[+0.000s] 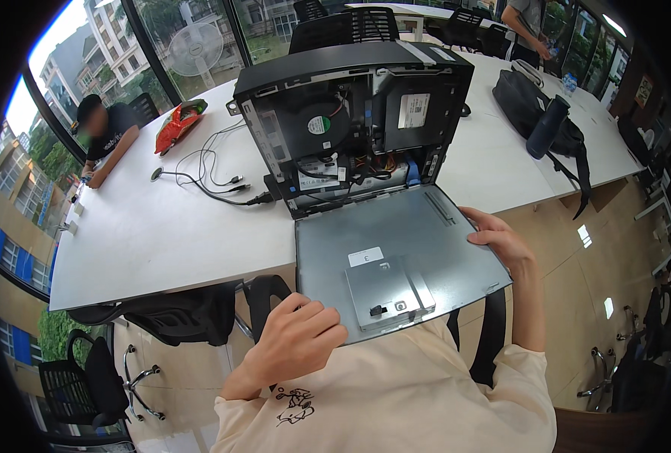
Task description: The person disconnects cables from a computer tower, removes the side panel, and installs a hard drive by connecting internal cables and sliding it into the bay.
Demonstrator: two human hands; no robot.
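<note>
An open black desktop computer case [263, 136] stands on the white table, showing a fan [290, 128], cables and a drive bay. Its grey metal side panel [350, 234] lies out flat toward me from the case's lower edge, with a small sticker and a raised plate on it. My right hand [495, 238] grips the panel's right edge, thumb on top. My left hand [298, 336] is closed at the panel's near left corner, fingers curled on the edge. Black cables [207, 189] lie on the table left of the case.
The white table [124, 257] holds a red bag [175, 128], a black backpack [524, 106] and a dark bottle [545, 132]. A seated person [109, 143] is at the left, another person [520, 23] stands at the back right. Office chairs [86, 374] stand around the table.
</note>
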